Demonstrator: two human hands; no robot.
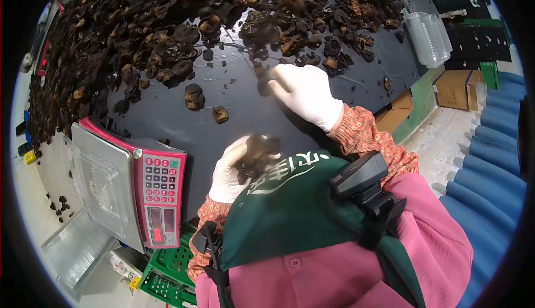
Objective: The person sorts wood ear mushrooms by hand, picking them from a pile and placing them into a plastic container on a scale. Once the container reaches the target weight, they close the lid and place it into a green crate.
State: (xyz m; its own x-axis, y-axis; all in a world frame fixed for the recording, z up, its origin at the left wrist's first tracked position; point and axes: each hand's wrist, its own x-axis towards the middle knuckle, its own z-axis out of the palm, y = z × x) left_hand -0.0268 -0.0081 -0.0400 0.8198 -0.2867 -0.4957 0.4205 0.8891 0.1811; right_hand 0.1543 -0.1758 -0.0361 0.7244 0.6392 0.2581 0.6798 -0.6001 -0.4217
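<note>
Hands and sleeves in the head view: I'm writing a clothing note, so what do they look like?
The left hand and right hand each wear a close-fitting, plain white glove, with no marking visible. Below the gloves come sleeves of mottled knit, orange with paler flecks, slightly bunched. Higher up, the right arm has a smooth pink sleeve; no cable shows on either glove.

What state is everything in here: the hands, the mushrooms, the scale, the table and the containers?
Left hand: gloved, holding dark mushrooms, blurred.
Right hand: gloved, fingers curled; grip unclear.
Mushroom pile: loose, spread out.
Scale: switched on, red digits lit, unreadable.
Plastic container on the scale: clear, no food visible inside.
Table: partly covered by mushrooms.
Plastic container at the table's far right: clear, contents unclear.
</note>
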